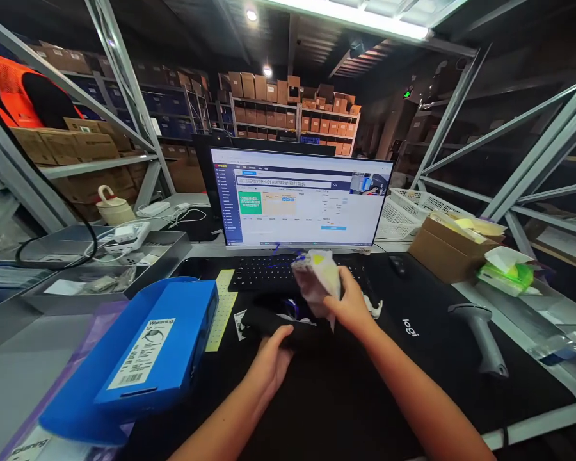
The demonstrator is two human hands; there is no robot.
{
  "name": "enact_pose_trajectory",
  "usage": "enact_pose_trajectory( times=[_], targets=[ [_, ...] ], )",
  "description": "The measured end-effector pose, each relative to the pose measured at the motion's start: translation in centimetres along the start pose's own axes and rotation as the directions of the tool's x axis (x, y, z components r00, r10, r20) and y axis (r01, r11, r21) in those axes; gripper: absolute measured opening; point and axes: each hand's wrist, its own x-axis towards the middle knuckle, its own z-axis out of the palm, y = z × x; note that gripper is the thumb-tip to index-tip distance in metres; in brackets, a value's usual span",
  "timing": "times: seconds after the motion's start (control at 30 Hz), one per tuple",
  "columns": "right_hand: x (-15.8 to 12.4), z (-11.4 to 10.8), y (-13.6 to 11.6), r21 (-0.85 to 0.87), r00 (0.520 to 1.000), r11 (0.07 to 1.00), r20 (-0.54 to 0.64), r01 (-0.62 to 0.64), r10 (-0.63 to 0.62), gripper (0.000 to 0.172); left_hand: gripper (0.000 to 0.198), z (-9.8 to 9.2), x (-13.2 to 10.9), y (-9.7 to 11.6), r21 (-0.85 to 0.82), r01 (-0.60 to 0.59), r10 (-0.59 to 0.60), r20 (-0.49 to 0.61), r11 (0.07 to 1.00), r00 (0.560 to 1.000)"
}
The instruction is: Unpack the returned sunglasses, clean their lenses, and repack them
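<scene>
My left hand (273, 355) is closed on the near edge of a black case (264, 318), its thumb on top. The case looks open, and something shiny blue-purple shows in it, too dark to name. My right hand (352, 301) grips a crumpled white wrapper (315, 285) with a yellow patch, held up just above the case's right side. Whether anything is inside the wrapper is hidden. Left of my hands lies an open blue box (168, 342) with a white printed label. A keyboard (259, 272) lies behind the case, partly covered by the wrapper.
A lit monitor (297, 198) stands at the back. Right are a mouse (397, 264), a grey barcode scanner (482, 339), a cardboard box (448, 250) and white baskets (398, 214). A yellow-green strip (221, 314) lies beside the blue box. A person in an orange vest (16, 86) is far left.
</scene>
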Motion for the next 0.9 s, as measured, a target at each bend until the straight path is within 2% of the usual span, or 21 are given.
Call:
enact_pose_trajectory(
  times=[0.07, 0.1, 0.23, 0.33, 0.4, 0.53, 0.63, 0.7, 0.73, 0.8, 0.83, 0.9],
  targets=[
    [1.0, -1.5, 0.5, -0.007, 0.993, 1.0, -0.122, 0.006, -0.007, 0.037, 0.02, 0.1, 0.0, 0.1, -0.028, 0.01, -0.01, -0.003, 1.0, 1.0],
    [1.4, -2.4, 0.9, -0.05, 0.991, 0.999, -0.136, -0.021, 0.014, 0.037, 0.019, 0.1, 0.0, 0.1, -0.042, 0.019, -0.019, -0.002, 0.999, 1.0],
    [2.0, -6.5, 3.1, -0.288, 0.985, 0.943, -0.001, -0.164, 0.171, 0.034, 0.016, 0.2, -0.4, 0.0, -0.057, 0.087, -0.089, -0.033, 0.995, 0.995],
    [1.5, -8.2, 4.6, -0.374, 0.965, 0.903, 0.069, -0.212, 0.255, 0.03, 0.016, 0.3, -0.7, 0.0, -0.031, 0.151, -0.153, -0.112, 0.988, 0.982],
    [1.0, -7.8, 5.4, -0.417, 0.948, 0.886, 0.144, -0.202, 0.284, 0.029, 0.018, 0.6, -1.0, 0.0, -0.021, 0.181, -0.182, -0.163, 0.983, 0.97],
    [0.2, -4.7, 6.4, -0.457, 0.91, 0.879, 0.292, -0.139, 0.296, 0.028, 0.021, 1.4, -2.0, 0.2, -0.016, 0.213, -0.211, -0.223, 0.977, 0.952],
    [-0.2, -3.3, 6.6, -0.485, 0.912, 0.868, 0.3, -0.107, 0.28, 0.051, 0.02, 1.7, -2.6, 0.3, -0.018, 0.215, -0.213, -0.234, 0.976, 0.949],
    [-0.4, -3.8, 5.8, -0.48, 0.938, 0.874, 0.263, -0.074, 0.224, 0.063, 0.021, 1.6, -2.7, 0.5, -0.025, 0.201, -0.201, -0.237, 0.979, 0.951],
    [-0.5, -4.2, 5.0, -0.447, 0.96, 0.894, 0.231, -0.039, 0.157, 0.059, 0.021, 1.6, -2.7, 0.6, -0.032, 0.189, -0.191, -0.236, 0.981, 0.953],
    [-1.0, -5.1, 3.0, -0.32, 0.986, 0.944, 0.163, 0.078, -0.026, 0.035, 0.022, 1.5, -2.7, 0.7, -0.051, 0.162, -0.169, -0.229, 0.986, 0.959],
    [-1.3, -5.4, 1.9, -0.248, 0.983, 0.958, 0.148, 0.146, -0.111, 0.023, 0.022, 1.4, -2.6, 0.7, -0.064, 0.147, -0.158, -0.221, 0.987, 0.962],
    [-2.3, -5.1, 0.0, -0.163, 0.957, 0.959, 0.211, 0.233, -0.197, 0.015, 0.023, 1.4, -2.5, 0.6, -0.093, 0.117, -0.134, -0.201, 0.989, 0.97]
  ],
)
